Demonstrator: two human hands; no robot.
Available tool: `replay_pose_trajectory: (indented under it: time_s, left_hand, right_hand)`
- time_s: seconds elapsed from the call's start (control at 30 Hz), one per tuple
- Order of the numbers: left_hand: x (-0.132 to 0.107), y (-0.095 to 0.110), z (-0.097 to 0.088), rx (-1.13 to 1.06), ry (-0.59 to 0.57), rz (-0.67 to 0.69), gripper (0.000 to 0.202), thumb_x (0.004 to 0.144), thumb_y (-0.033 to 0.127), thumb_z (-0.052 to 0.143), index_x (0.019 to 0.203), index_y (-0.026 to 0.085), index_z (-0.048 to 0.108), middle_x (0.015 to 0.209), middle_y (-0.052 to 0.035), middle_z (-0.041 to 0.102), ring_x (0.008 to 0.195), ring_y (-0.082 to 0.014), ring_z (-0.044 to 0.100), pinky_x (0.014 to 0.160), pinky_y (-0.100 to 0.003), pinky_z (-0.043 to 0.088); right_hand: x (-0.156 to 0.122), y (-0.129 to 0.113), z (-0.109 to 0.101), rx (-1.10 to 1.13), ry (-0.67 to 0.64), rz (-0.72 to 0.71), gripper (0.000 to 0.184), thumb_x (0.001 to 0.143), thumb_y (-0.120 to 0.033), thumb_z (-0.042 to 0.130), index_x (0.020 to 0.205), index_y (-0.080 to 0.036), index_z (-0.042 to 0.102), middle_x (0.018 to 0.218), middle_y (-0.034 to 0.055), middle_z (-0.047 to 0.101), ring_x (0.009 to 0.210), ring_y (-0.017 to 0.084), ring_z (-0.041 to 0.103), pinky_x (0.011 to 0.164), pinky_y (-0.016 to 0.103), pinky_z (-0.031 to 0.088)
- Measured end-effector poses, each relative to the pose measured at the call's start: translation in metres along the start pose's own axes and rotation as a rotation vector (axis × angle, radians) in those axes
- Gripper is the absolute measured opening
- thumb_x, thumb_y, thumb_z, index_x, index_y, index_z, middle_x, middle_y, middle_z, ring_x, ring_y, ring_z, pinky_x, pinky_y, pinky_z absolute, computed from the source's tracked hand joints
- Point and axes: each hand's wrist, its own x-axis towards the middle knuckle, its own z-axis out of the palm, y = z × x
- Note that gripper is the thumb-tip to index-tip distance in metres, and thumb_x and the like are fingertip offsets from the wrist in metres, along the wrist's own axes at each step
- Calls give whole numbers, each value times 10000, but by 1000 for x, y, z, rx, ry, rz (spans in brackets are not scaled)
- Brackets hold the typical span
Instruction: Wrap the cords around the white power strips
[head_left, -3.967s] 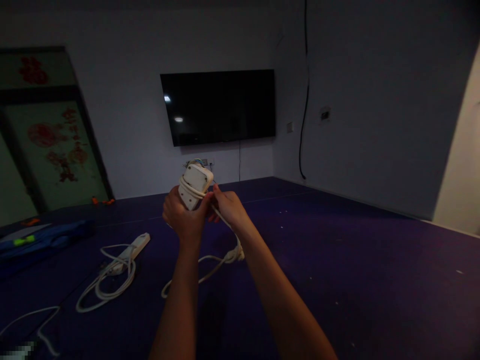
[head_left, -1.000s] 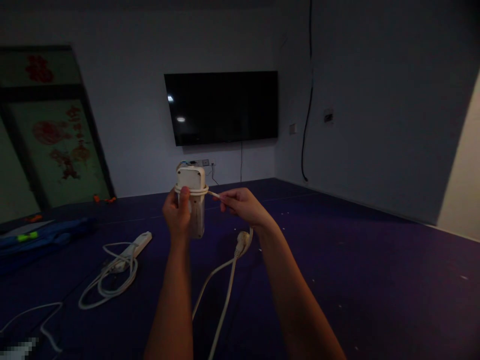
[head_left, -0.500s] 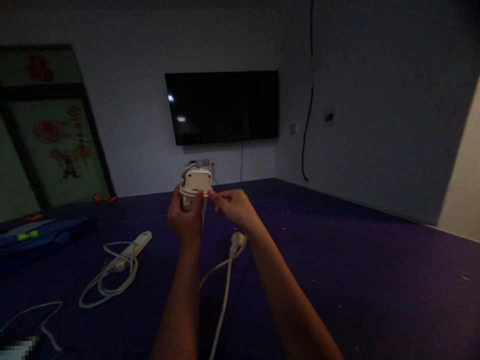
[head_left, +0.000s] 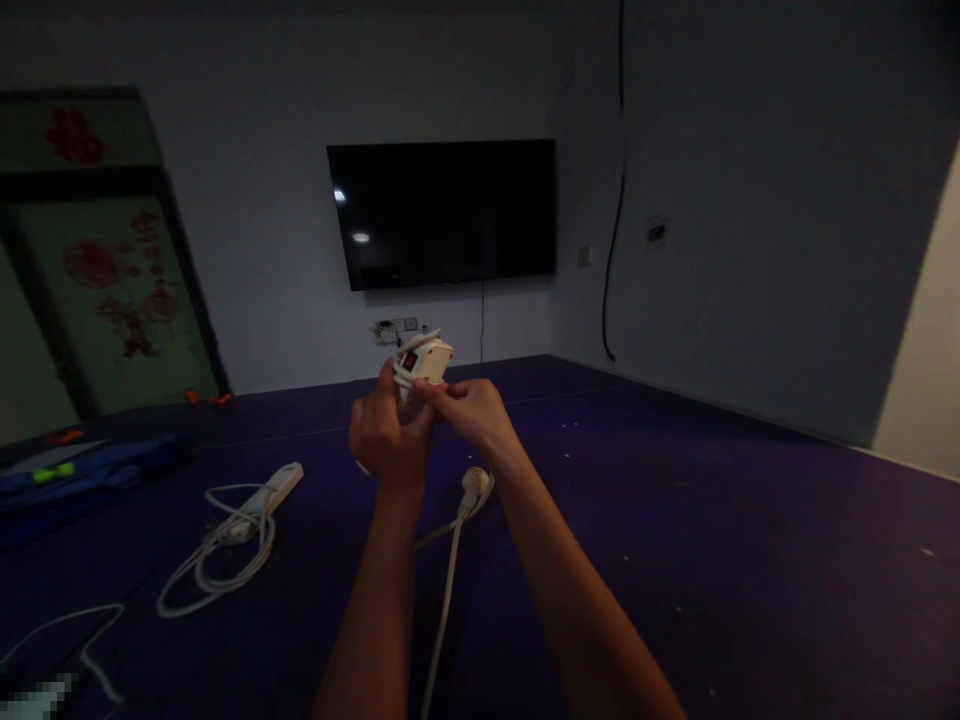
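My left hand (head_left: 386,435) is wrapped round a white power strip (head_left: 432,362), held up and tilted in front of me. A dark red switch shows near the strip's end. Turns of white cord (head_left: 402,376) go round that end. My right hand (head_left: 471,408) is closed in a pinch at the strip's right side, with the cord at its fingertips; the exact grip is partly hidden. Below the hands, a white plug (head_left: 474,486) lies on the purple floor (head_left: 600,600), its cable running toward me.
Another white power strip (head_left: 283,484) lies at the left with its cord (head_left: 214,590) in loose loops. Farther left is blue fabric (head_left: 112,470) with a bright green item (head_left: 54,473). A television (head_left: 450,215) hangs on the far wall; a black cable (head_left: 613,260) dangles beside it.
My left hand has turned the power strip, so its switch side now shows and its end points right. Both hands stay close together; the plug on the floor has not moved.
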Motion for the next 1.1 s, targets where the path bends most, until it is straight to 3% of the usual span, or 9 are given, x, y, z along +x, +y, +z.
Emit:
replay_pose_trajectory:
  time_s: [0.27, 0.47, 0.7, 0.9, 1.1]
  left_hand:
    - [9, 5, -3, -36, -77, 39, 660, 758, 527, 629, 1314, 185, 531, 846, -113, 657, 813, -264, 541, 767, -391, 399]
    - [18, 15, -9, -111, -361, 168, 881, 718, 489, 687, 1453, 188, 306, 1074, -152, 648, 967, -306, 548, 816, -427, 425]
    - [16, 11, -5, -265, -608, 164, 787, 835, 262, 577, 1496, 236, 151, 1215, -160, 601, 1039, -304, 566, 858, -468, 456]
    - [14, 6, 0, -391, -610, 150, 820, 815, 213, 598, 1492, 284, 140, 1379, -150, 492, 1215, -324, 494, 959, -514, 425]
    - [16, 10, 0, -420, -488, 183, 707, 787, 208, 629, 1420, 238, 317, 1391, -157, 468, 1251, -288, 466, 994, -474, 414]
  right_hand:
    - [-1, -6, -1, 9, 109, 1, 575, 640, -712, 599, 488, -158, 611, 437, 8, 485, 464, 108, 456, 450, 242, 295]
    - [-2, -7, -12, 60, 240, 14, 595, 648, -715, 579, 421, -166, 560, 388, -20, 393, 410, 86, 372, 419, 243, 244]
    - [2, 3, -18, 70, 353, 38, 550, 666, -662, 584, 447, -158, 603, 343, -36, 371, 371, 83, 351, 412, 237, 240]
    - [3, 6, -14, 82, 408, -3, 563, 658, -676, 583, 480, -144, 623, 375, -20, 434, 391, 91, 390, 421, 233, 259]
    - [1, 2, -16, 89, 495, -93, 582, 659, -699, 578, 559, -130, 657, 462, -5, 509, 450, 98, 421, 450, 231, 278]
